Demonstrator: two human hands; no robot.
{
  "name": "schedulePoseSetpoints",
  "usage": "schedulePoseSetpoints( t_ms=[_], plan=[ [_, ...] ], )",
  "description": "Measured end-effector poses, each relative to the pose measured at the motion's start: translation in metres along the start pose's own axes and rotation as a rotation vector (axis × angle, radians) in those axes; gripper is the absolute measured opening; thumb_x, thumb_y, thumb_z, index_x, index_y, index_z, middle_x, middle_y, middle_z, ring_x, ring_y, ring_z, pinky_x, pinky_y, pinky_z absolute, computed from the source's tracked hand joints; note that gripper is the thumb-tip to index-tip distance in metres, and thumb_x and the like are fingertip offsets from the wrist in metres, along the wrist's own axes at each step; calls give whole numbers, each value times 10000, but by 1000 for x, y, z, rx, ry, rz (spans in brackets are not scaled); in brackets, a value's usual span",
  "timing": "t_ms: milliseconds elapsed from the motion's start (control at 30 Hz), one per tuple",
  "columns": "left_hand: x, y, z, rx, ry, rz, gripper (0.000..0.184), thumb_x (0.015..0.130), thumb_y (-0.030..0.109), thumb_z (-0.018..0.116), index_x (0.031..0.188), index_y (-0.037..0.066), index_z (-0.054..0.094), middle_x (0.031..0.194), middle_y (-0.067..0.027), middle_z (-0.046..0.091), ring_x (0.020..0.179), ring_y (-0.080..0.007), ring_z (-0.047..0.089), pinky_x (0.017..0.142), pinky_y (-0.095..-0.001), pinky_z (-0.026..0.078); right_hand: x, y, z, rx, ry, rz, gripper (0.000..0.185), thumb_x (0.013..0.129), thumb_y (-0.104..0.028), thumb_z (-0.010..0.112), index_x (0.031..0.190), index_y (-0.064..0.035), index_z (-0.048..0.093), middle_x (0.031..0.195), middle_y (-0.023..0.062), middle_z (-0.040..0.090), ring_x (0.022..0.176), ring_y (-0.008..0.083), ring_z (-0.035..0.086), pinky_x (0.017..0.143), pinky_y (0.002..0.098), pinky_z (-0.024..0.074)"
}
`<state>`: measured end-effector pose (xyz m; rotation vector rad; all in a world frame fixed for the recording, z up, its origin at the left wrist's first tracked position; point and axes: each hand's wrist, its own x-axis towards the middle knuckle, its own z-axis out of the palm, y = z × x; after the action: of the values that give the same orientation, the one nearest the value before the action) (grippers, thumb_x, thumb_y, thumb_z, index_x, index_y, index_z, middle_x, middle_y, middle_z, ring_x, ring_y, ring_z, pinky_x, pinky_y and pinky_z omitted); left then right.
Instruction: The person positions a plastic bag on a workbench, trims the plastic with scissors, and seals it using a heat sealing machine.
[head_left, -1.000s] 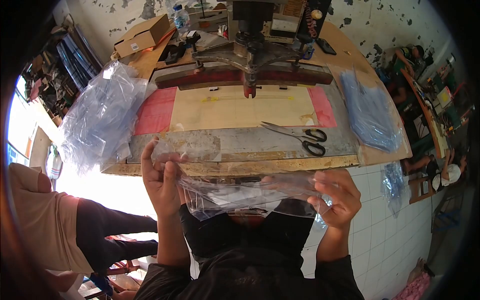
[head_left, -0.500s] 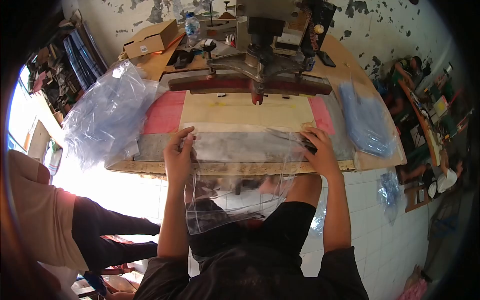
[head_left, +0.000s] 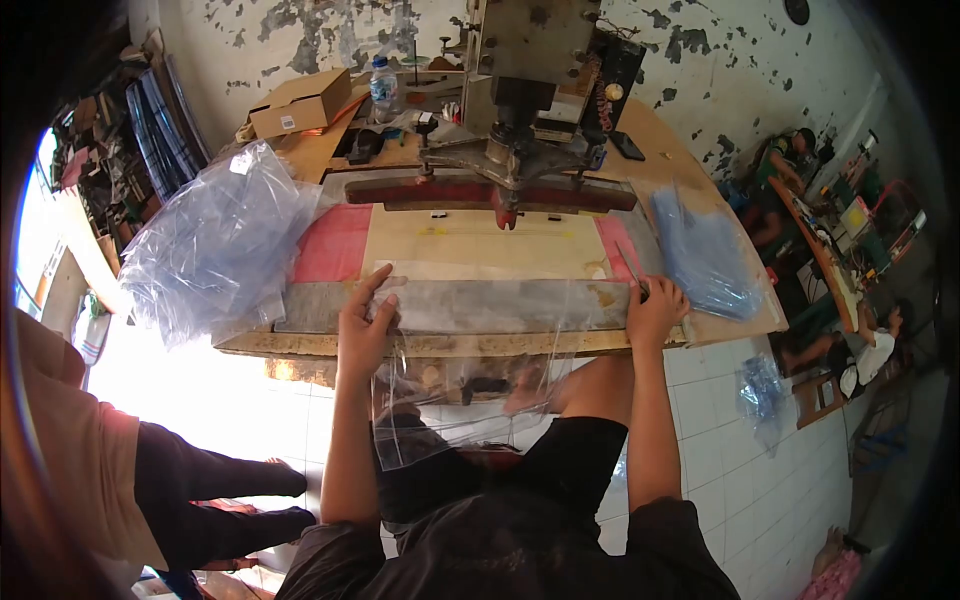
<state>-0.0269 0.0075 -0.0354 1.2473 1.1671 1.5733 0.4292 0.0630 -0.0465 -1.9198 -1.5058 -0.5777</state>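
Note:
A clear plastic sheet (head_left: 470, 415) hangs over the front edge of the worktable above my lap, its upper part lying on the grey board (head_left: 520, 305). My left hand (head_left: 367, 315) rests at the sheet's upper left corner, index finger and thumb apart. At the board's right side my right hand (head_left: 657, 312) is closed round the dark handle of what looks like scissors (head_left: 627, 262), the slim blade pointing up and away. Beyond both hands lies a cream panel (head_left: 485, 245) between pink pieces (head_left: 333, 243). Over it stands the press bar (head_left: 420, 195), raised.
A heap of clear plastic (head_left: 225, 235) lies at the left, a bluish plastic stack (head_left: 705, 260) at the right. A cardboard box (head_left: 300, 103), water bottle (head_left: 383, 90) and phone (head_left: 627, 146) are at the back. One person (head_left: 75, 440) stands at left; others sit far right.
My right hand has moved right, off the plastic sheet, and the blade has swung from pointing left to pointing up. My left hand stays at the sheet's left corner. The view has shifted slightly.

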Motion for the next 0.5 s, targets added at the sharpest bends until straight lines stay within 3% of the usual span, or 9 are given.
schedulePoseSetpoints(
  t_ms=[367, 467, 500],
  plan=[
    [-3, 4, 6, 80, 40, 10, 472, 1029, 51, 653, 1499, 51, 611, 765, 34, 594, 645, -31, 492, 585, -226, 408, 0, -1, 0, 81, 124, -152, 153, 1016, -252, 679, 1055, -116, 739, 1167, 43, 700, 1210, 290, 610, 1189, 588, 307],
    [-4, 7, 9, 135, 52, 8, 462, 1032, 55, 651, 1493, 52, 617, 768, 32, 598, 633, -33, 489, 566, -232, 404, -4, 2, -8, 293, 65, -184, 221, 1023, -264, 676, 1147, -90, 735, 1200, 77, 712, 1198, 304, 614, 1185, 526, 324],
    [-5, 8, 10, 146, 57, 11, 457, 1035, 57, 651, 1491, 54, 620, 769, 31, 601, 627, -35, 490, 559, -235, 404, -7, -1, -14, 492, -26, -218, 305, 1013, -296, 692, 1229, -82, 716, 1265, 94, 692, 1202, 299, 616, 1158, 495, 356]
  ],
)
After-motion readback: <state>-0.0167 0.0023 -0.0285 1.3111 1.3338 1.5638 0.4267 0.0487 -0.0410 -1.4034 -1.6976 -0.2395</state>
